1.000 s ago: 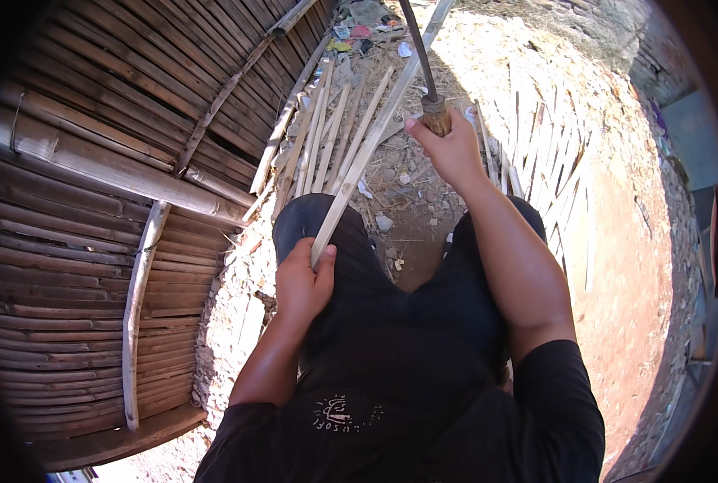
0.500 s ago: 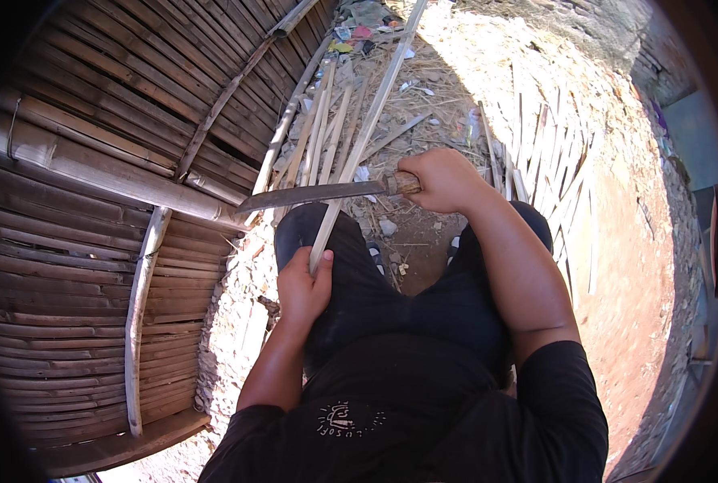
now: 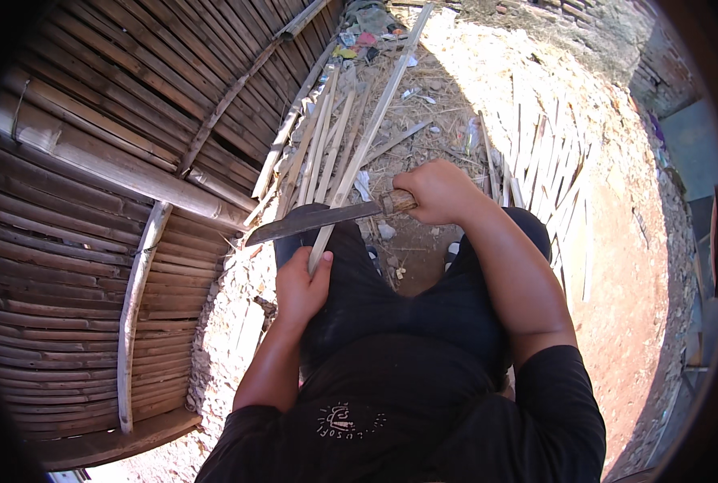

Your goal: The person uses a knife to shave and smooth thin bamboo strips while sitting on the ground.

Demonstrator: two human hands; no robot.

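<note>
My left hand [image 3: 304,278] is closed around the near end of a long pale bamboo strip [image 3: 375,119], thumb on top, by my left knee. The strip slants away from me, up and to the right, over the littered ground. In my right hand [image 3: 439,191] is the wooden handle of a machete [image 3: 318,221], gripped in a fist above the gap between my knees. Its dark blade points left and lies across the strip, a little beyond my left hand. Whether the edge bites into the strip I cannot tell.
A bamboo-slat wall [image 3: 61,266] with thick poles stands close on the left. Several cut strips [image 3: 318,149] lie beside its foot, and more strips [image 3: 536,153] are spread on the sunlit ground to the right. Scraps of litter [image 3: 359,44] lie at the far end.
The machete has come slightly nearer to me along the strip, its tip swinging lower. My right hand moved a little toward me; my left hand keeps its hold.
</note>
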